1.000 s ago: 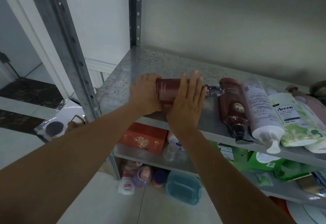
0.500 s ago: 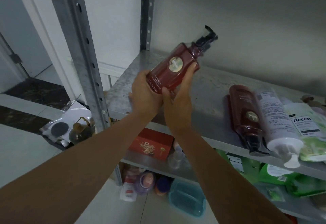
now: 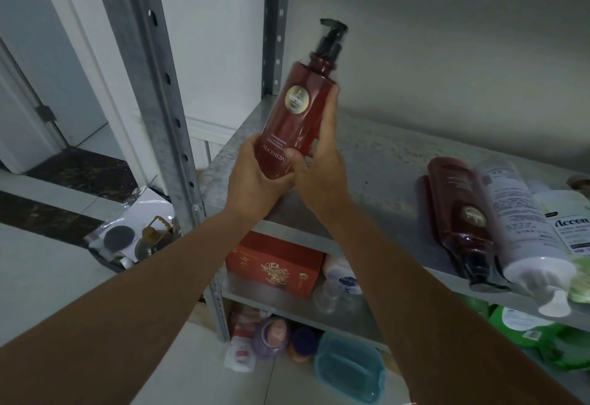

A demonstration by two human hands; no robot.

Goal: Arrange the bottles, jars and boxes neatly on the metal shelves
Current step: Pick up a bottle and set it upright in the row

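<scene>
I hold a dark red pump bottle (image 3: 300, 108) with a gold round label and a black pump nearly upright above the left end of the metal shelf (image 3: 376, 162). My left hand (image 3: 255, 178) grips its base from the left. My right hand (image 3: 322, 162) wraps its lower right side, fingers reaching up the bottle. On the shelf's right end lie a second dark red bottle (image 3: 459, 213), a white bottle (image 3: 523, 235) and a pale green-labelled bottle (image 3: 571, 229), all on their sides.
The shelf below carries a red box (image 3: 274, 264), a clear jar (image 3: 329, 296) and green pouches (image 3: 526, 337). On the floor stand small bottles (image 3: 271, 337) and a teal lidded container (image 3: 348, 369). Steel uprights (image 3: 159, 92) frame the left side.
The red bottle lay on the shelf under both hands; I have lifted it and turned it from tilted to nearly upright, pump on top.
</scene>
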